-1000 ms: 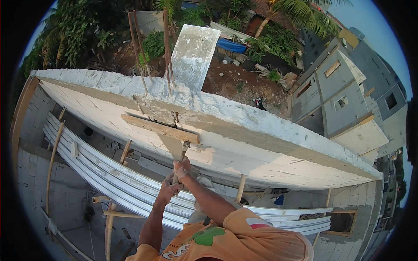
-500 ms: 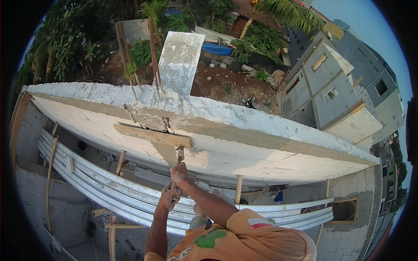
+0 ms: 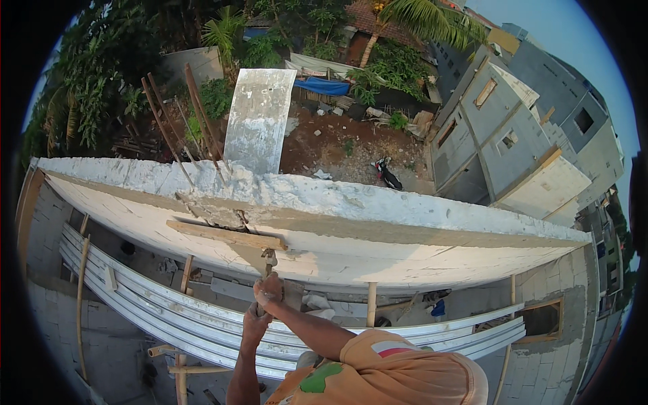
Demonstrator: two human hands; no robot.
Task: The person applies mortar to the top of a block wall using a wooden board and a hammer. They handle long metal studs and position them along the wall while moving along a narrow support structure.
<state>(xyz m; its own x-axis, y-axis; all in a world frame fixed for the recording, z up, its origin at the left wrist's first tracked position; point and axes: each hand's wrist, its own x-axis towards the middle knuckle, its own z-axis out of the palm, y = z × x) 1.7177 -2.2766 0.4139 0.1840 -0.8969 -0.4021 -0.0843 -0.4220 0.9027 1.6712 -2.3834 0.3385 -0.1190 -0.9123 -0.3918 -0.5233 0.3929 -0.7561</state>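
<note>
Hammer (image 3: 268,259) was right by the right end of that wooden plank (image 3: 223,234), couldn't tell if touching. Right hand (image 3: 269,289) was wrapped round the handle, left hand (image 3: 256,322) clamped on lower down. View had tilted over the last second, but hammer and plank kept their spot against the block wall (image 3: 364,253), so I'd say work hadn't moved along.

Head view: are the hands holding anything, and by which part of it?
The right hand and left hand grip a hammer-like tool by its handle, the right nearer its head.
</note>
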